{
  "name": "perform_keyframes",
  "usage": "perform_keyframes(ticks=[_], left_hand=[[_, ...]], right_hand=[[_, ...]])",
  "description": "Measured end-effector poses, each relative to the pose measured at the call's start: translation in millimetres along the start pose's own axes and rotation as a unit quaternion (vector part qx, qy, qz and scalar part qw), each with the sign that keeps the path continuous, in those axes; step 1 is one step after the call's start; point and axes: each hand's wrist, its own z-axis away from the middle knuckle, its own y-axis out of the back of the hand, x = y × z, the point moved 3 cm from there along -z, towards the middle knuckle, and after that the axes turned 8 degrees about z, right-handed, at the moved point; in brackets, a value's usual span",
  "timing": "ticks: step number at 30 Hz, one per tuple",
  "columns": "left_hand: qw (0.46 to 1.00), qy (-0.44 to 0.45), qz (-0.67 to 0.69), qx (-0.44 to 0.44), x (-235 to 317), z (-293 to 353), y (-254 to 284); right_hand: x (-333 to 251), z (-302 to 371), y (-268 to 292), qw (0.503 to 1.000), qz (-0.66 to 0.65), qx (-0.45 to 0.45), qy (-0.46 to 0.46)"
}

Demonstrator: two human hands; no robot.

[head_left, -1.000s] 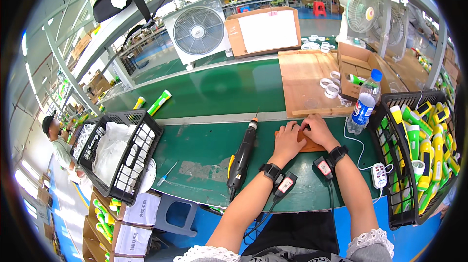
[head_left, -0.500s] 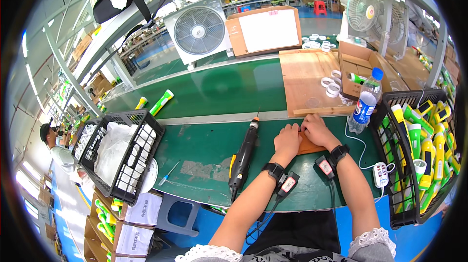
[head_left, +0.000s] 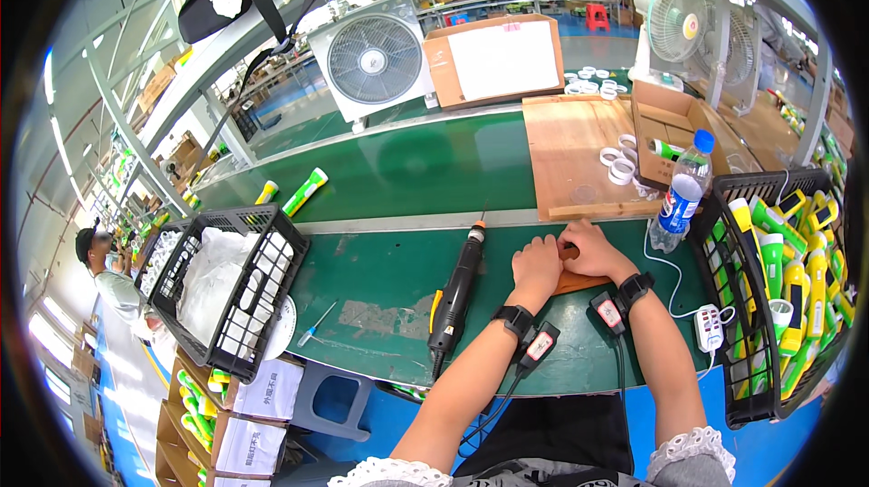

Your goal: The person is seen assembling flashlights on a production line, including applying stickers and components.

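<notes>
My left hand (head_left: pixel 536 268) and my right hand (head_left: pixel 595 252) lie close together over the right half of the green worktop. An orange-brown flat piece (head_left: pixel 581 282) is under them, and its kind cannot be made out. The fingers of both hands are curled against its far part, with a bit of brown showing between them. My hands cover most of it. Left of my hands lies a black electric screwdriver (head_left: pixel 453 295), its tip pointing away from me. Each wrist wears a black strap with a small cabled box.
A black crate of yellow-green flashlights (head_left: pixel 777 297) stands at right, beside a water bottle (head_left: pixel 683 193) and a white charging hub (head_left: pixel 709 329). At left are a black crate with plastic liner (head_left: pixel 222 292) and a small screwdriver (head_left: pixel 317 324). White rings (head_left: pixel 620 164) lie on a wooden board (head_left: pixel 563 148).
My left hand has shifted slightly right, closer to my right hand. More of the orange-brown piece's near edge shows, and brown is visible between my fingers. The view has moved slightly.
</notes>
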Motion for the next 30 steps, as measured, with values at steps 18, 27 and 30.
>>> perform_keyframes(ticks=[18,27,30], left_hand=[[0.989,-0.036,0.115,0.083,-5.2,1.2,3.6],[0.988,-0.015,0.118,0.103,-9.2,-0.9,5.1],[0.993,0.016,0.077,0.089,-14.2,-1.3,5.4]], right_hand=[[3.1,1.1,5.4,0.992,-0.029,0.125,-0.001],[10.3,-1.4,4.2,0.991,-0.026,0.122,-0.05],[10.6,0.9,5.9,0.984,-0.027,0.145,-0.104]])
